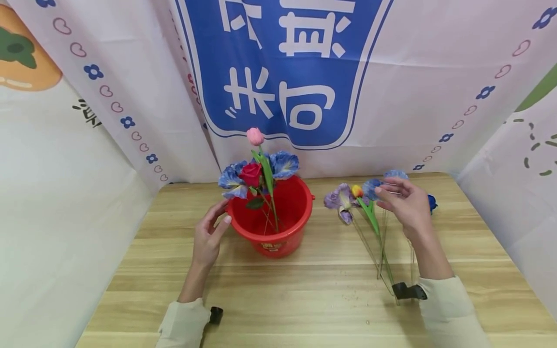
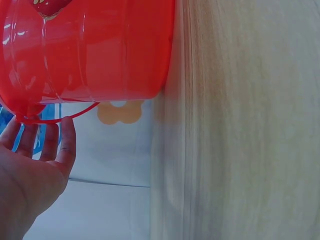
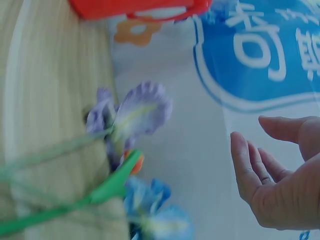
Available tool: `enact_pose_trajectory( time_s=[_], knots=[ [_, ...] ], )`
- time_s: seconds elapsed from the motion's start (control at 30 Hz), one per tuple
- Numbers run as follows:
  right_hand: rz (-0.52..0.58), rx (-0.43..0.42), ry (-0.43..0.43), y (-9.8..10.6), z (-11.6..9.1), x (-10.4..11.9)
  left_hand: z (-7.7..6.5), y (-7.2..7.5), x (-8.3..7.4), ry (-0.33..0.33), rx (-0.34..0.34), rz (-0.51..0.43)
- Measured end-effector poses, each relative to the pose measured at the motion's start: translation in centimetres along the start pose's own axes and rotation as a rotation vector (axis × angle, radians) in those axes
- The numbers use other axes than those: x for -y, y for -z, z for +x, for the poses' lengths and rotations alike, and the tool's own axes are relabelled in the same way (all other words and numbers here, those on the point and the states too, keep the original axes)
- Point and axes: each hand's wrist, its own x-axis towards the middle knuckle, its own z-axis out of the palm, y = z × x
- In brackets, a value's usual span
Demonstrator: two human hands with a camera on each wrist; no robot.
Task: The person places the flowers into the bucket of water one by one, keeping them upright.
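Note:
A red bucket (image 1: 278,249) stands upright on the table, with a pink tulip (image 1: 255,137), a red rose (image 1: 251,174) and blue irises (image 1: 285,165) in it. Beside its left rim is my left hand (image 1: 206,239); in the left wrist view the fingertips touch the bucket's thin handle (image 2: 52,121). My right hand (image 1: 408,205) hovers above the loose flowers on the right, its fingers slightly bent and nothing between them. Below and around it lie a purple iris (image 1: 340,199), an orange-yellow tulip (image 1: 357,191) and a light blue iris (image 1: 372,188).
A dark blue flower (image 1: 432,203) lies partly hidden behind the right hand. Long stems (image 1: 367,244) stretch toward the front of the wooden table (image 1: 313,299). A printed cloth (image 1: 391,121) hangs behind the table and along both sides.

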Motion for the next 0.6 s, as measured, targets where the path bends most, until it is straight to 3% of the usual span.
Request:
enact_pose_trajectory(
  time_s=[0.2, 0.6],
  knots=[
    [0.089, -0.038, -0.07, 1.9, 0.3, -2.9, 0.1, 0.0, 0.0, -0.009, 0.013, -0.005],
    [0.036, 0.0, -0.163, 2.7, 1.4, -5.7, -0.1, 0.2, 0.0, 0.006, 0.005, 0.01]
  ],
)
